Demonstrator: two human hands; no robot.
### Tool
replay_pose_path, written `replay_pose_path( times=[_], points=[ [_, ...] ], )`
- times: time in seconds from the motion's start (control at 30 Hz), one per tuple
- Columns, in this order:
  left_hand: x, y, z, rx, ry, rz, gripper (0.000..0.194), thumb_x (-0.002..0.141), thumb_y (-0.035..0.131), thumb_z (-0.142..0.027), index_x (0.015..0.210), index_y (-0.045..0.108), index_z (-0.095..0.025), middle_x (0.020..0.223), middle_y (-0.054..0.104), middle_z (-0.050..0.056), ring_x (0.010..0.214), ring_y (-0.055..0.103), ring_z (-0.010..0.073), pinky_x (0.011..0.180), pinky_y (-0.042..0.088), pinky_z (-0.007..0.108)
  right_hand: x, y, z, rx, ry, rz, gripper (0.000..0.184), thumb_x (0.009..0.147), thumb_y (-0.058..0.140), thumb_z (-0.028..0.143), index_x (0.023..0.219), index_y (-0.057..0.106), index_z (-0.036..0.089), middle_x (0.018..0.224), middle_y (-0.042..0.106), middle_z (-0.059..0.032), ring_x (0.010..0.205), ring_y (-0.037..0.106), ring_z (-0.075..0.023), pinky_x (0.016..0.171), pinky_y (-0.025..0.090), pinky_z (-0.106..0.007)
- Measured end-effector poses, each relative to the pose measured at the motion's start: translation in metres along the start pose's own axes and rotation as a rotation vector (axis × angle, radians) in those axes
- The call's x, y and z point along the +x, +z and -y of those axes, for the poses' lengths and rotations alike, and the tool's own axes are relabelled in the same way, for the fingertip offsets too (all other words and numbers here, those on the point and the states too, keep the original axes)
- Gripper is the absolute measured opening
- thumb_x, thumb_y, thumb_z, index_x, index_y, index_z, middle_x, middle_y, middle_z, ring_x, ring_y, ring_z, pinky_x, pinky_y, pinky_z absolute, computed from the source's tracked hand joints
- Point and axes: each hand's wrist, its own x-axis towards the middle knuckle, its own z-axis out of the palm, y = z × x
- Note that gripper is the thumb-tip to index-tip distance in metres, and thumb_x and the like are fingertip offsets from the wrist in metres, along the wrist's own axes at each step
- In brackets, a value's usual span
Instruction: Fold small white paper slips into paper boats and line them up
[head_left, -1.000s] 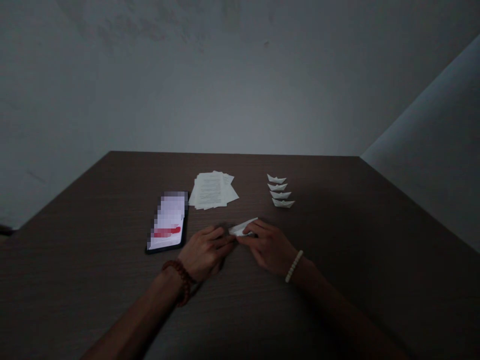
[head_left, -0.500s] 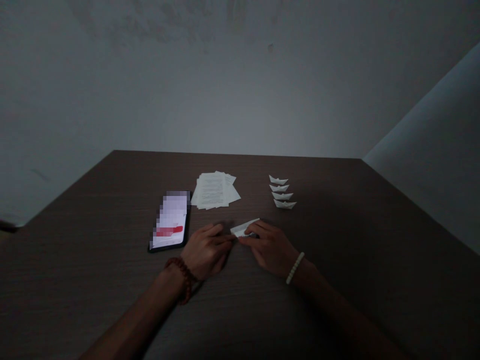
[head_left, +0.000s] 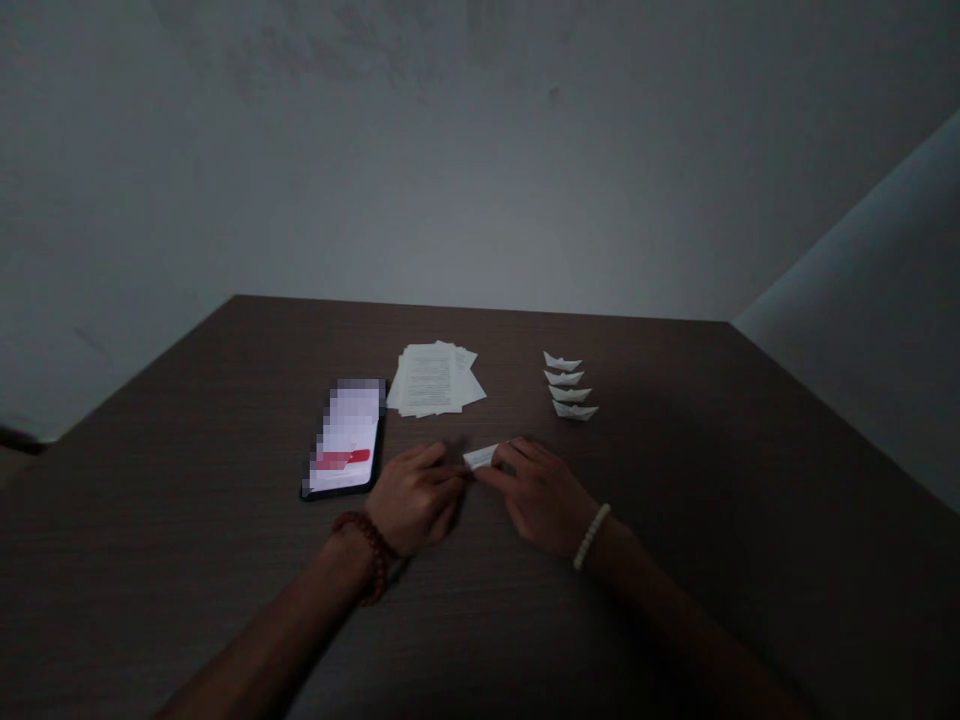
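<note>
A small folded white paper [head_left: 480, 457] lies between my two hands, low over the table. My right hand [head_left: 538, 496] has its thumb and fingers closed on it and covers its right part. At the paper's left corner, my left hand [head_left: 417, 496] is curled, with its index finger reaching to the near edge; its fingertips pinch or press there, partly hidden. A brown beaded bracelet [head_left: 370, 555] circles the left wrist, a pale one [head_left: 591, 536] the right.
On the dark wooden table [head_left: 675, 440], a phone [head_left: 346, 440] with a lit screen lies left of my hands. A fanned stack of printed sheets [head_left: 433, 380] sits beyond. Several folded paper boats [head_left: 574, 411] stand in a row to the right. A wall [head_left: 480, 180] rises behind the table.
The right fingers have moved further over the paper, so less of it shows. Both hands stay at the paper. The whole view has shifted and tilted slightly.
</note>
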Motion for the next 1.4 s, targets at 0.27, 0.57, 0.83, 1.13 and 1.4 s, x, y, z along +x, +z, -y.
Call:
replay_pose_path(
  times=[0.27, 0.57, 0.83, 1.13, 1.4],
  points=[
    [0.0000, -0.0030, -0.0003, -0.004, -0.010, 0.021, 0.023, 0.082, 0.045, -0.013, 0.067, 0.063, -0.015, 0.079, 0.069, 0.007, 0.071, 0.052, 0.0201, 0.059, 0.045, 0.032, 0.0015, 0.0006, 0.0007, 0.001, 0.013, 0.007, 0.043, 0.078, 0.052, 0.007, 0.118, 0.054, 0.020, 0.102, 0.050, -0.0073, 0.096, 0.041, -0.0223, 0.083, 0.034, -0.035],
    [0.0014, -0.0034, -0.0006, 0.039, 0.044, 0.050, 0.020, 0.082, 0.045, -0.013, 0.069, 0.060, -0.015, 0.078, 0.066, 0.007, 0.075, 0.051, 0.0204, 0.064, 0.046, 0.033, -0.0002, -0.0006, 0.0001, 0.007, -0.013, -0.010, 0.038, 0.077, 0.052, 0.006, 0.114, 0.055, 0.018, 0.104, 0.052, -0.0079, 0.099, 0.042, -0.0222, 0.087, 0.037, -0.036],
    [0.0013, -0.0031, -0.0018, 0.066, 0.055, 0.061, 0.019, 0.083, 0.046, -0.013, 0.071, 0.060, -0.015, 0.079, 0.066, 0.008, 0.079, 0.053, 0.0218, 0.065, 0.046, 0.034, -0.0041, 0.0019, -0.0052, 0.049, -0.057, -0.064, 0.033, 0.076, 0.050, 0.001, 0.104, 0.059, 0.017, 0.101, 0.056, -0.0067, 0.097, 0.046, -0.0195, 0.087, 0.041, -0.033],
    [0.0021, -0.0035, -0.0030, 0.051, 0.160, 0.106, 0.015, 0.081, 0.047, -0.013, 0.084, 0.062, -0.014, 0.094, 0.067, 0.009, 0.080, 0.054, 0.0212, 0.065, 0.046, 0.033, -0.0053, 0.0021, -0.0055, 0.057, -0.054, -0.073, 0.031, 0.076, 0.051, 0.002, 0.101, 0.059, 0.018, 0.101, 0.057, -0.0066, 0.099, 0.047, -0.0198, 0.088, 0.042, -0.033],
    [0.0005, -0.0019, -0.0023, 0.052, 0.057, 0.021, 0.018, 0.083, 0.046, -0.014, 0.076, 0.063, -0.014, 0.088, 0.068, 0.009, 0.080, 0.053, 0.0216, 0.066, 0.047, 0.033, -0.0052, 0.0028, -0.0058, 0.061, -0.037, -0.070, 0.034, 0.075, 0.051, 0.003, 0.106, 0.058, 0.018, 0.103, 0.055, -0.0067, 0.100, 0.045, -0.0202, 0.087, 0.040, -0.034]
  ],
)
